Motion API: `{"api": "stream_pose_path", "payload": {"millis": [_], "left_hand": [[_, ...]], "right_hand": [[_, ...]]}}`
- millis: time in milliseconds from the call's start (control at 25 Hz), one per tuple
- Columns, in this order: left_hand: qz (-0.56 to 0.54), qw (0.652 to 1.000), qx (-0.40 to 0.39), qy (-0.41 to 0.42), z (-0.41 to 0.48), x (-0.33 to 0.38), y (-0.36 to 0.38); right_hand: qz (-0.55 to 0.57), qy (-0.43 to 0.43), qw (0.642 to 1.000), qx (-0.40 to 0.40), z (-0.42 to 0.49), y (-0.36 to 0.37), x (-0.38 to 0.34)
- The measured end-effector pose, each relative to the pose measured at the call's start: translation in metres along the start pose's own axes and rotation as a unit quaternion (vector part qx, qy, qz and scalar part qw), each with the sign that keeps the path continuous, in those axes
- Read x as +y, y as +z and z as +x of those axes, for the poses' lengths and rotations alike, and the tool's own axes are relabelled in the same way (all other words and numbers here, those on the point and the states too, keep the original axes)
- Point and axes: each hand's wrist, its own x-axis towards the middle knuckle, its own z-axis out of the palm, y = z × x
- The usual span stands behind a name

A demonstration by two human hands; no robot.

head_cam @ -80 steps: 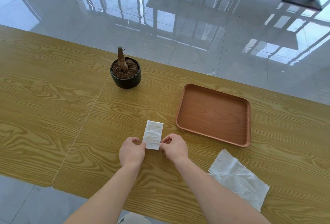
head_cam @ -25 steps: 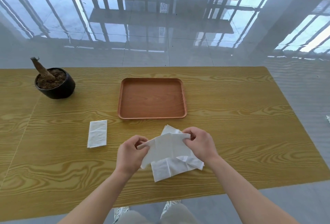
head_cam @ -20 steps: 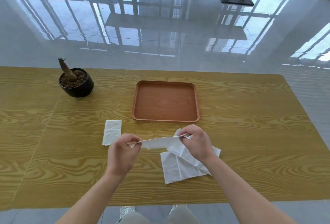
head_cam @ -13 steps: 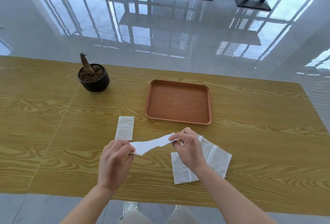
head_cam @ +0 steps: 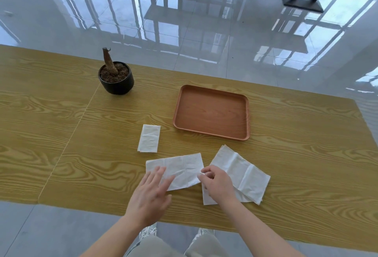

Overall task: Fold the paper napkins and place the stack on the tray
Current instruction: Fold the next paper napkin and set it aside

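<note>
Napkin (head_cam: 178, 169): flat on the table (head_cam: 61, 134), short of the tray (head_cam: 211, 111).
Left hand (head_cam: 151, 193): fingers straight, pressing its left end.
Right hand (head_cam: 216, 183): fingertips pinching its right edge.
Handling: probably light, limp, easily torn; take corners, crease gently.

My left hand (head_cam: 150, 193) flat, fingers straight and spread, my right hand (head_cam: 217, 185) curled, fingertips pinching the napkin (head_cam: 184, 166) edge, both forearms bare.
</note>
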Motion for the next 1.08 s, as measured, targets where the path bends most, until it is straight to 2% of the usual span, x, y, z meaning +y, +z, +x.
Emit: {"api": "stream_pose_path", "payload": {"millis": [120, 280, 560, 760, 960, 1080], "left_hand": [[0.028, 0.999, -0.030, -0.004, 0.008, 0.008, 0.012], [0.031, 0.999, -0.016, -0.003, 0.012, 0.007, 0.012], [0.035, 0.999, -0.032, 0.008, 0.007, 0.011, 0.013], [0.038, 0.999, -0.016, -0.027, -0.001, 0.009, 0.009], [0.023, 0.999, 0.009, -0.032, -0.001, 0.005, 0.012], [0.018, 0.999, 0.029, -0.025, -0.003, -0.002, 0.014]], "right_hand": [[-0.047, -0.004, 0.999, 0.004, -0.001, 0.003, 0.002], [-0.047, 0.019, 0.999, -0.012, -0.007, 0.008, 0.011], [0.076, 0.065, 0.995, 0.021, -0.004, 0.016, 0.006], [0.081, -0.038, 0.996, 0.004, -0.006, 0.025, -0.004], [0.053, -0.091, 0.989, -0.107, -0.009, 0.042, -0.014], [-0.044, -0.135, 0.987, -0.072, -0.006, 0.045, -0.011]]}}
